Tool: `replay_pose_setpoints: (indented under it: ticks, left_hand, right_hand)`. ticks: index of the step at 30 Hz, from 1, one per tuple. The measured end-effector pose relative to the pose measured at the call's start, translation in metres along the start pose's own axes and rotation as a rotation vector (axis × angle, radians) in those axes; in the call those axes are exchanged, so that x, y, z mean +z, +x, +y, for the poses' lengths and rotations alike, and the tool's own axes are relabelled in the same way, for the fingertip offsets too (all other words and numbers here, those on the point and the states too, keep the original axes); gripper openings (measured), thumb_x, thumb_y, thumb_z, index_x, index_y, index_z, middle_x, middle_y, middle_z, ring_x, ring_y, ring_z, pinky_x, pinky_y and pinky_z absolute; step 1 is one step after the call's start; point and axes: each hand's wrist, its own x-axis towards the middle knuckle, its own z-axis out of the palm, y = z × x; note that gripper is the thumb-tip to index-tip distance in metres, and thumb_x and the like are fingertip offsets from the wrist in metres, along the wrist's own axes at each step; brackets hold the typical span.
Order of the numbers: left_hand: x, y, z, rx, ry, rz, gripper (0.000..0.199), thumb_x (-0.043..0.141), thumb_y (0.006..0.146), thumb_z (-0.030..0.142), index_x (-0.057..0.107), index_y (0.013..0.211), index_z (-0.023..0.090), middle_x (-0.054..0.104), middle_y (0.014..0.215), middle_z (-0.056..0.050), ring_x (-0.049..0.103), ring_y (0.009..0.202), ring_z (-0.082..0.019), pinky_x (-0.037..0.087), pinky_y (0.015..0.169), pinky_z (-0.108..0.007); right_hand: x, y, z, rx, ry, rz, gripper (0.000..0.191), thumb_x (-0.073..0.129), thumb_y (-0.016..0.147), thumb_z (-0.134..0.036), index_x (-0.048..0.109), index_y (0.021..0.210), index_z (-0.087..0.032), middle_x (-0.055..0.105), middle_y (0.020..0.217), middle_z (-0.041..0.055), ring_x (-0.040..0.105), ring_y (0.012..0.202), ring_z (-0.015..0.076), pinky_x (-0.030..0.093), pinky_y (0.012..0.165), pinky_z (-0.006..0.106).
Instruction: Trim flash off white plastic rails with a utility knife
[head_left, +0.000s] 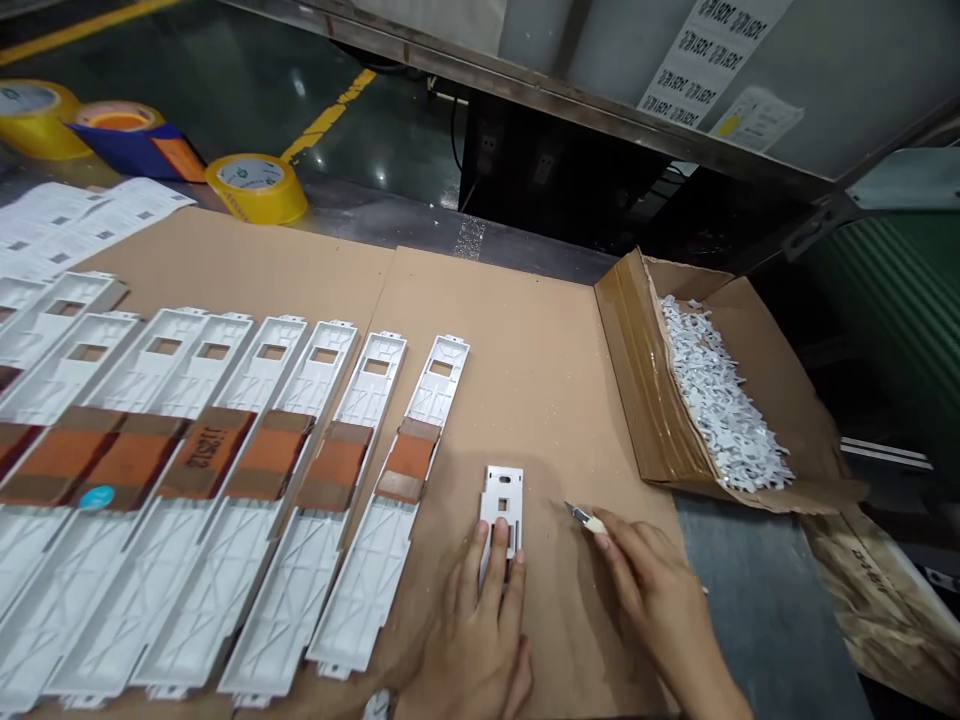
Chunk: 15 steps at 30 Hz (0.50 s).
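A small white plate [504, 490] with square and slotted holes lies on the brown cardboard, its lower part hidden by my left hand [480, 620]. The fingers of that hand are spread and rest flat on the plate. To its right, my right hand [660, 590] grips a craft knife [589, 519] between thumb and fingers, the blade pointing up and left, apart from the plate. Left of my hands lies a row of long white plastic parts [360, 600], with brown and orange blocks [409, 462] across their middles.
An open cardboard box [630, 370] of small white pieces [727, 400] stands at the right. Yellow tape rolls [256, 188] and printed sheets [82, 220] lie at the back left. A metal frame [600, 115] spans the top.
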Motion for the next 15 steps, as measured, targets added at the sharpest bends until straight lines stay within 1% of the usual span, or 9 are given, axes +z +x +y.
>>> replay_pose_setpoints:
  ticks: [1, 3, 5, 7, 11, 13, 15]
  left_hand:
    - [-0.001, 0.0, 0.0, 0.005, -0.007, -0.02, 0.068, 0.054, 0.07, 0.016, 0.035, 0.134, 0.003, 0.022, 0.147, -0.023, 0.014, 0.134, -0.043, 0.031, 0.1, -0.051]
    - [-0.004, 0.0, -0.001, 0.064, -0.037, -0.019, 0.069, 0.051, 0.069, 0.01, 0.032, 0.134, -0.001, 0.017, 0.147, -0.025, 0.012, 0.134, -0.045, 0.036, 0.097, -0.052]
    - [-0.009, 0.0, -0.002, 0.148, -0.056, 0.012, 0.066, 0.048, 0.068, 0.006, 0.034, 0.132, -0.004, 0.017, 0.147, -0.027, 0.011, 0.133, -0.047, 0.038, 0.095, -0.054]
    - [-0.014, 0.001, -0.002, 0.221, -0.049, 0.048, 0.061, 0.047, 0.068, 0.004, 0.039, 0.128, -0.006, 0.019, 0.145, -0.029, 0.011, 0.132, -0.049, 0.039, 0.094, -0.057]
    - [-0.025, -0.001, 0.007, 0.212, -0.059, 0.144, 0.059, 0.045, 0.066, -0.002, 0.042, 0.124, -0.007, 0.025, 0.143, -0.029, 0.015, 0.13, -0.051, 0.039, 0.094, -0.059]
    - [-0.029, -0.002, 0.013, 0.197, -0.08, 0.217, 0.058, 0.044, 0.066, -0.004, 0.043, 0.124, -0.006, 0.029, 0.141, -0.029, 0.018, 0.13, -0.05, 0.04, 0.094, -0.059]
    - [-0.03, -0.003, 0.019, 0.213, -0.081, 0.303, 0.054, 0.044, 0.068, -0.002, 0.046, 0.122, -0.006, 0.033, 0.139, -0.028, 0.02, 0.13, -0.049, 0.041, 0.092, -0.06]
  right_hand:
    - [0.01, -0.011, 0.0, 0.046, 0.011, 0.032, 0.029, 0.039, 0.095, -0.031, 0.057, 0.115, -0.02, 0.059, 0.084, 0.0047, 0.055, 0.077, 0.0171, 0.041, 0.069, 0.027]
    - [0.026, -0.025, -0.001, 0.115, -0.016, 0.119, 0.03, 0.04, 0.095, -0.032, 0.058, 0.114, -0.018, 0.057, 0.084, 0.006, 0.054, 0.075, 0.0181, 0.041, 0.066, 0.029]
    - [0.038, -0.032, -0.003, 0.14, -0.08, 0.212, 0.03, 0.041, 0.094, -0.031, 0.06, 0.113, -0.016, 0.055, 0.082, 0.0073, 0.051, 0.072, 0.0196, 0.041, 0.065, 0.031]
    - [0.044, -0.033, -0.006, 0.131, -0.153, 0.277, 0.031, 0.041, 0.093, -0.028, 0.061, 0.113, -0.016, 0.054, 0.082, 0.0092, 0.049, 0.074, 0.0218, 0.041, 0.066, 0.035]
    - [0.043, -0.034, -0.016, 0.166, -0.236, 0.349, 0.03, 0.042, 0.091, -0.026, 0.06, 0.113, -0.016, 0.057, 0.098, 0.0139, 0.048, 0.086, 0.0287, 0.041, 0.07, 0.043]
    - [0.039, -0.04, -0.026, 0.167, -0.164, 0.374, 0.03, 0.042, 0.091, -0.025, 0.057, 0.116, -0.017, 0.056, 0.104, 0.014, 0.049, 0.092, 0.0297, 0.041, 0.074, 0.046]
    - [0.034, -0.051, -0.038, 0.125, 0.009, 0.365, 0.031, 0.043, 0.091, -0.023, 0.053, 0.119, -0.017, 0.056, 0.105, 0.0126, 0.049, 0.096, 0.0273, 0.043, 0.078, 0.044]
